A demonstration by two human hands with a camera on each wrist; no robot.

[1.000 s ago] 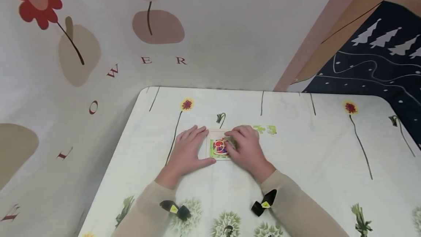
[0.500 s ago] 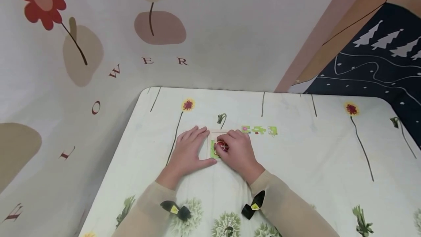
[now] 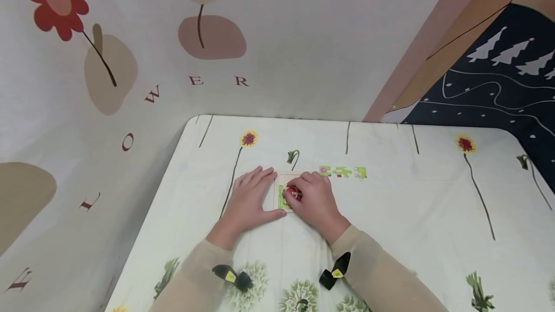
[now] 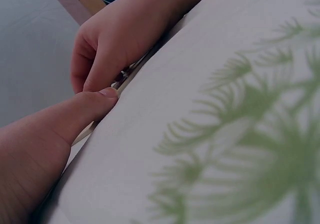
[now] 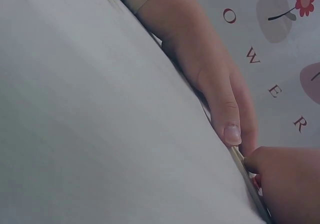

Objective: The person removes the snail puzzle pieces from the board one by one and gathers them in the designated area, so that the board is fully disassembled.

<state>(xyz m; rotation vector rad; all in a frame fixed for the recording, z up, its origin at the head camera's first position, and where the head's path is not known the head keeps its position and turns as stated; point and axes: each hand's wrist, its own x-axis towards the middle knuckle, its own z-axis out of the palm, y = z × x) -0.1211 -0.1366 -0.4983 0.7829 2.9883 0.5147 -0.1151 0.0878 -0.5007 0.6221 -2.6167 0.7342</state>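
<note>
A small square wooden jigsaw board lies on the table between my hands, a red and green picture partly showing on it. My left hand rests spread at its left side, the thumb touching the near edge in the left wrist view. Over the board, my right hand has thumb and forefinger curled together at a red puzzle piece, seemingly pinching it. That hand hides the board's right part. In the right wrist view, a bit of red shows under the right hand's fingers.
Three loose green puzzle pieces lie in a row beyond the right hand. A white cloth with printed flowers covers the table. A printed wall hanging rises behind the table's far edge.
Over the last second my right hand has moved left across the board, uncovering the leftmost loose piece. It has stayed nearly still for the last half second. The left hand keeps its place.
</note>
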